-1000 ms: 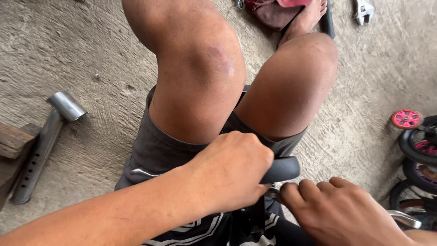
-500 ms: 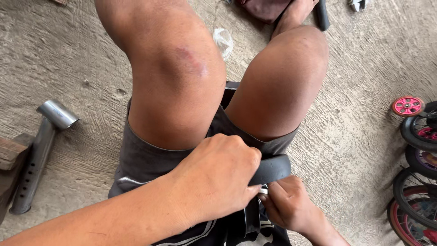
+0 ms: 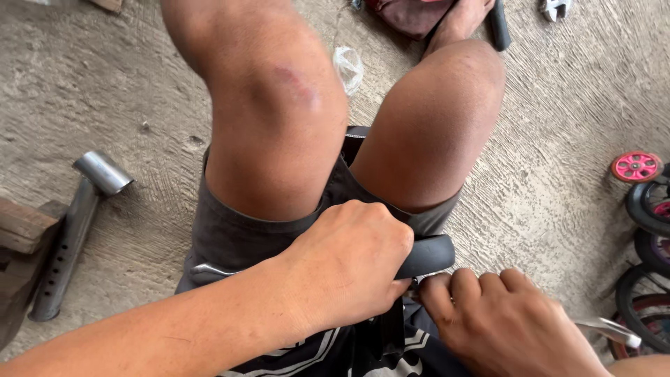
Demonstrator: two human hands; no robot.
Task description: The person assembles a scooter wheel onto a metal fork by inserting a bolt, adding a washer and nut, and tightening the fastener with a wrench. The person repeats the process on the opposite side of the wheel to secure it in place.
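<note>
Head view: your left hand (image 3: 345, 269) was closed over a black rubbery tube (image 3: 427, 255) lying across your lap just below the knees — only its right end showed past the knuckles. Your right hand (image 3: 499, 321) sat curled just beside that end, fingers folded; what it pinched was hidden. A metal pipe (image 3: 73, 230) lay on the concrete to the left — small wheels (image 3: 645, 202) were cut off at the right edge.

my right hand (image 3: 509, 324) has come back up beside the end of the black grip (image 3: 427, 255), knuckles showing again after dipping low and curling under it. my view has drifted, so the metal tube (image 3: 73, 230) sits higher on the floor.
</note>
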